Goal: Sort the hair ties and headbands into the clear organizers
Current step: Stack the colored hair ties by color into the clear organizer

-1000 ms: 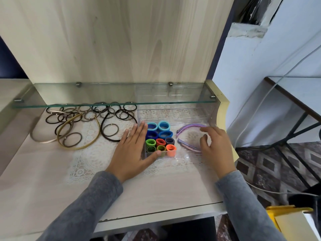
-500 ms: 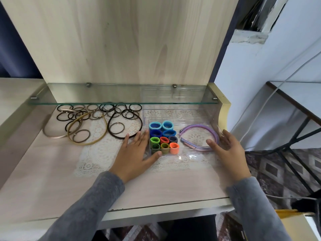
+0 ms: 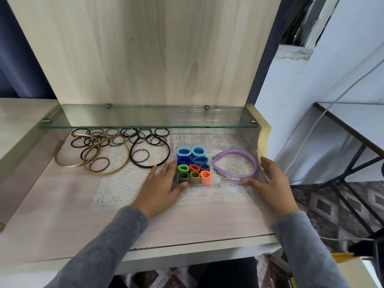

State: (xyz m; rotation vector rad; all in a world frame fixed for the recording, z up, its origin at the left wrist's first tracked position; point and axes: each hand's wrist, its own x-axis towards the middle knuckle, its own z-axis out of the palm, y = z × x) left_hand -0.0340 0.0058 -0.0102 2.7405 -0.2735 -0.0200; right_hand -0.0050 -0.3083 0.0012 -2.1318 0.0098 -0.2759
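A clear organizer [image 3: 216, 182] sits on the desk, right of centre. Its left part holds several colourful hair ties [image 3: 193, 164]; its right part holds a purple headband [image 3: 236, 164]. My left hand [image 3: 161, 185] lies flat against the organizer's left wall, thumb at the front corner. My right hand [image 3: 268, 179] touches the right wall with straight fingers, thumb along the front edge. To the left lie loose black and brown hair ties [image 3: 116, 138], a gold headband [image 3: 108, 161], a rose-coloured headband [image 3: 68, 161] and a dark brown headband [image 3: 150, 152].
A second clear organizer [image 3: 209, 138] stands behind the first, under a glass shelf [image 3: 145, 118]. A lace mat [image 3: 116, 190] covers the desk's middle. The desk's right edge is near my right hand; a white cable [image 3: 311, 129] and a metal-legged table [image 3: 353, 129] are beyond it.
My right hand came out of the organizer, off the purple headband, to the organizer's right wall. My left hand stayed at the left wall. The camera view shifted slightly.
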